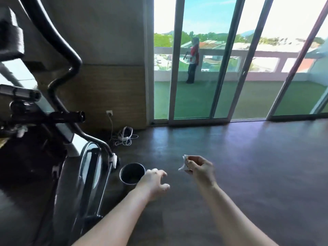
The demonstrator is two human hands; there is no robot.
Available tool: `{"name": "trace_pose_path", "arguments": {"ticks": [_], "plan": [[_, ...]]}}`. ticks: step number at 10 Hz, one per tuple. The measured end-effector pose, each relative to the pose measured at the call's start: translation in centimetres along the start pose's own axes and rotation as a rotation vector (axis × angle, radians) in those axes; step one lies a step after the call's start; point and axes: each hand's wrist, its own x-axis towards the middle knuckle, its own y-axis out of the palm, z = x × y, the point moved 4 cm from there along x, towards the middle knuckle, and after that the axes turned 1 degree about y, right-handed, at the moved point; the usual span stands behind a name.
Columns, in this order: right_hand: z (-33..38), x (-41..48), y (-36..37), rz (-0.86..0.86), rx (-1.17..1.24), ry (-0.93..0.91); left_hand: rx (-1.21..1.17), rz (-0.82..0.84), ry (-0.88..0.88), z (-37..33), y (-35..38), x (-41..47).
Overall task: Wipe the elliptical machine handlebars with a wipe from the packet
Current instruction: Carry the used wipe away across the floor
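**Crumpled wipe held above gym floor beside elliptical machine**

The elliptical machine (pixel 58 132) fills the left of the frame, its curved black handlebar (pixel 58 41) sweeping from the upper left down past a short black grip (pixel 71 116) at mid-left. Low on the wall behind it, a plug sits in a socket (pixel 109 113), and a tangle of white cable and a small device (pixel 126 134) lies on the floor just below. At lower centre-left, an open round metal bin (pixel 132 174) stands on the dark wood-look floor (pixel 248 166), close to the machine's base. The left hand (pixel 154 182) hovers just right of the bin's rim, fingers spread and curled, gripping nothing. Right of it, at lower centre, the right hand (pixel 200 172) pinches a crumpled white wipe (pixel 184 163) between thumb and fingertips; the wipe is off the handlebars and well apart from them. The two hands are near each other but not touching. Across the upper right, sliding glass doors (pixel 221 68) look onto a green-floored balcony (pixel 248 96), where a person (pixel 192 61) stands at the railing.
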Motion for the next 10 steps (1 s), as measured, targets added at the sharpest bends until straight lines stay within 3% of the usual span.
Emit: {"name": "trace_pose_path", "arguments": {"ticks": [2, 5, 7, 10], "plan": [[-1.4, 14.8, 11.5, 0.191, -0.123, 0.047, -0.037, -0.078, -0.156, 7.6, -5.8, 11.8], [-13.1, 32.8, 26.4, 0.409, -0.392, 0.266, -0.272, -0.11, -0.513, 20.0, -5.8, 26.2], [-19.8, 39.7, 34.0, 0.448, -0.605, 0.374, -0.379, -0.11, -0.698, 27.6, -5.1, 32.5], [-26.4, 44.3, 39.1, 0.463, -0.787, 0.475, -0.392, -0.029, -0.717, 36.4, -3.6, 39.5]]}}
